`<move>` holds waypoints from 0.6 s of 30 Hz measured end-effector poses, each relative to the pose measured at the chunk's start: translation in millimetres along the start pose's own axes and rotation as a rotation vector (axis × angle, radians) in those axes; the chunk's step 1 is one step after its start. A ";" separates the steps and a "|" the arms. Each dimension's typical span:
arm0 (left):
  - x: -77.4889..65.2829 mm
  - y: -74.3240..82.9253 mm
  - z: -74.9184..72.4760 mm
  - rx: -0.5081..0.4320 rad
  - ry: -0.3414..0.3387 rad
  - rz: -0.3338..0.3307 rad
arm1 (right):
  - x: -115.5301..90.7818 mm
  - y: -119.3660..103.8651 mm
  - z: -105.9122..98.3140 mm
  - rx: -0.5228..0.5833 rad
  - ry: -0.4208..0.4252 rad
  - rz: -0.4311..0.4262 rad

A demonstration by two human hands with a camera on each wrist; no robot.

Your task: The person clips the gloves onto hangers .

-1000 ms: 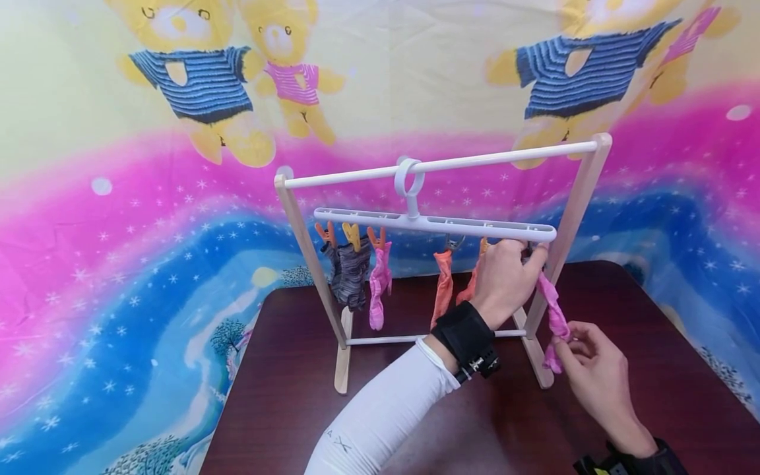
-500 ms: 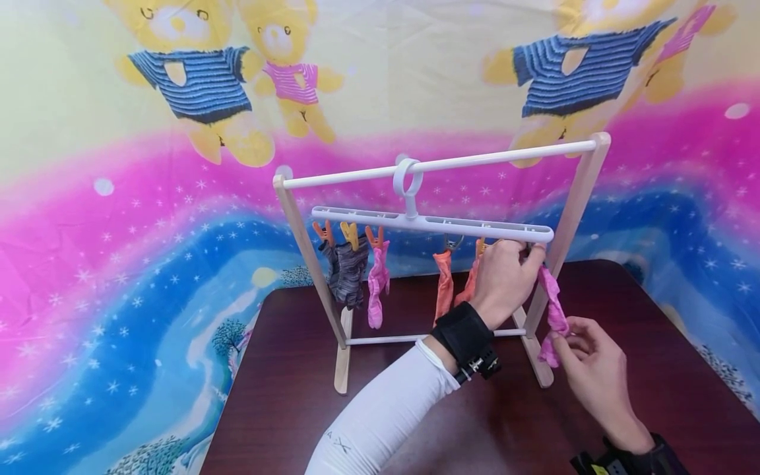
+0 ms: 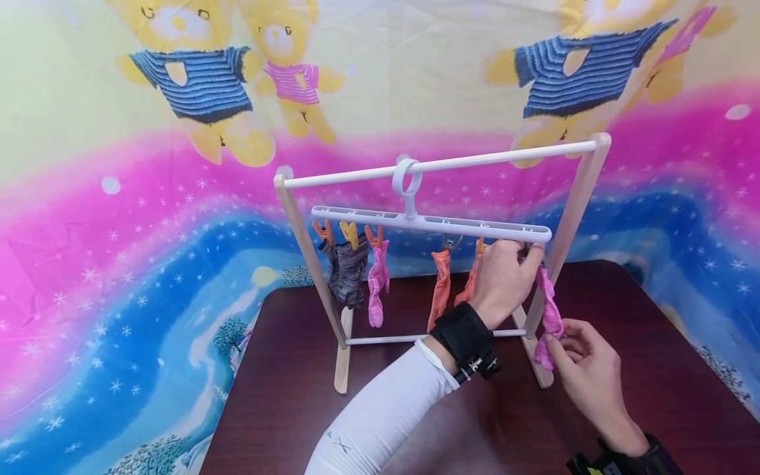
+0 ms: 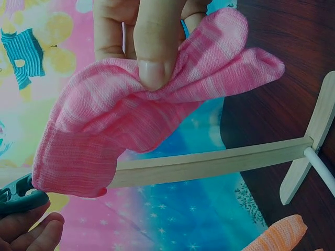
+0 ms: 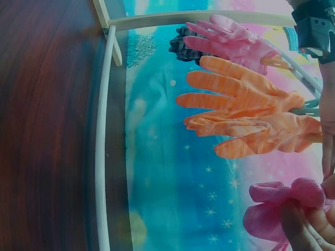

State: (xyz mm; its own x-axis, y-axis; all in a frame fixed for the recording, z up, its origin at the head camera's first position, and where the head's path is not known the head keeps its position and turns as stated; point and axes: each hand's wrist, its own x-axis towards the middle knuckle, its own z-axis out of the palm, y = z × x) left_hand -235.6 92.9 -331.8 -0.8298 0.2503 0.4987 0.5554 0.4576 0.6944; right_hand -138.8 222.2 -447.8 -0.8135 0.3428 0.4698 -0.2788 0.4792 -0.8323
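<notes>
A pink glove [image 3: 547, 300] hangs below the right end of the white clip hanger [image 3: 481, 227]. My left hand [image 3: 505, 277] pinches a dark green clothespin [image 4: 23, 201] right at the glove's cuff; how far the cuff sits in the clothespin's mouth is hard to tell. Lower down, my right hand [image 3: 594, 379] holds the glove's finger end between thumb and fingers. Beside my left hand two orange gloves [image 3: 441, 290] hang from clothespins, one partly behind that hand. Another pink glove [image 3: 377, 287] and dark grey gloves [image 3: 350, 274] are clipped at the left.
The hanger hooks over the top bar [image 3: 505, 158] of a wooden stand on a dark brown table [image 3: 285, 422]. The stand's right post [image 3: 572, 211] rises close behind the pink glove. A lower rail [image 3: 386, 340] joins the feet. A printed cloth [image 3: 119, 264] hangs behind.
My right hand has shifted a little to the left, bringing the lower part of the pink glove with it. The hanger has drifted slightly left. My left hand has barely moved.
</notes>
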 end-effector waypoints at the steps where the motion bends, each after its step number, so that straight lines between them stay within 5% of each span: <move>1: -0.1 -0.2 -0.2 -0.004 0.002 0.001 | -0.4 -0.4 -0.2 0.005 0.005 -0.001; 18: -0.6 -1.5 -0.5 -0.005 0.001 0.003 | -1.5 -1.2 2.2 0.060 0.036 -0.073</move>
State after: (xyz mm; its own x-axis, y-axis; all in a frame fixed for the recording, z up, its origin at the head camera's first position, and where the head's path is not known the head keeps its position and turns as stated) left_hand -235.9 91.6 -332.9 -0.8279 0.2514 0.5013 0.5584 0.4524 0.6953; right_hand -138.4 219.4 -448.2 -0.7716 0.3379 0.5390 -0.3676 0.4547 -0.8113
